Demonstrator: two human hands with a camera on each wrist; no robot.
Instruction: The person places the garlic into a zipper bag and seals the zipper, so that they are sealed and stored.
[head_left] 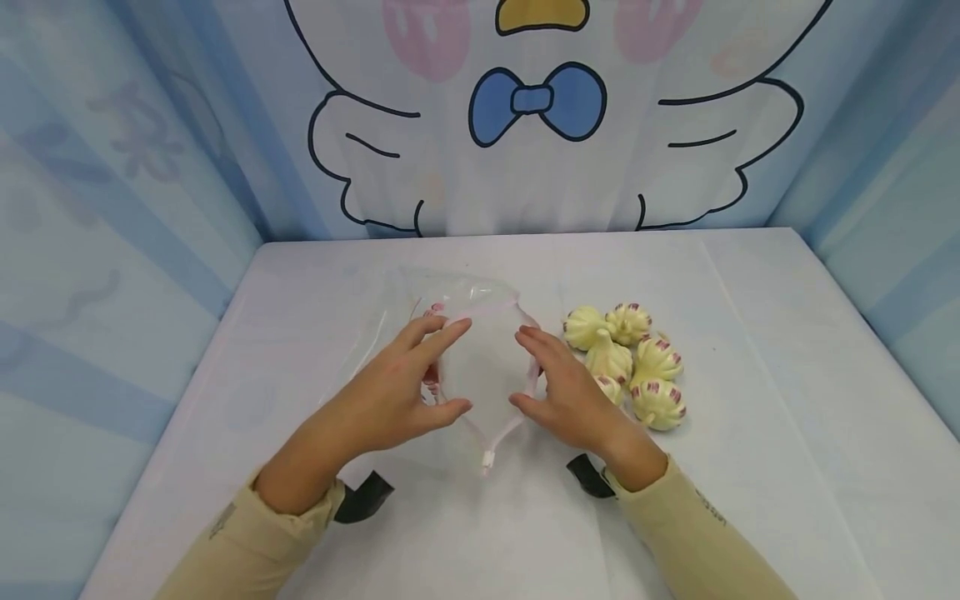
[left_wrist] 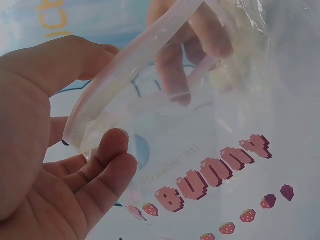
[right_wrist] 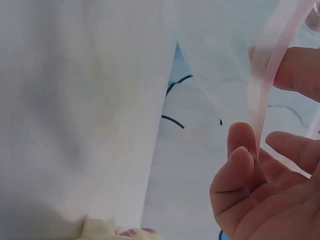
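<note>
A clear plastic zip bag [head_left: 468, 290] with a pink zip strip and a white slider [head_left: 488, 459] stands between the two hands, its mouth spread wide toward the head camera. My left hand [head_left: 397, 396] holds the left side of the rim, with fingers on both sides of the plastic. On the opposite side, my right hand [head_left: 570, 396] has the pink rim [right_wrist: 270, 75] between its fingers. Pink "BUNNY" lettering [left_wrist: 215, 172] and small strawberries show on the bag in the left wrist view. Several pale garlic bulbs [head_left: 658, 405] with purple streaks lie just right of the right hand.
A white cloth [head_left: 787, 467] covers the table. Behind it hangs a curtain [head_left: 536, 183] with a cartoon figure and a blue bow; blue curtains [head_left: 97, 250] flank both sides. Black straps [head_left: 365, 498] stick out near the sleeves.
</note>
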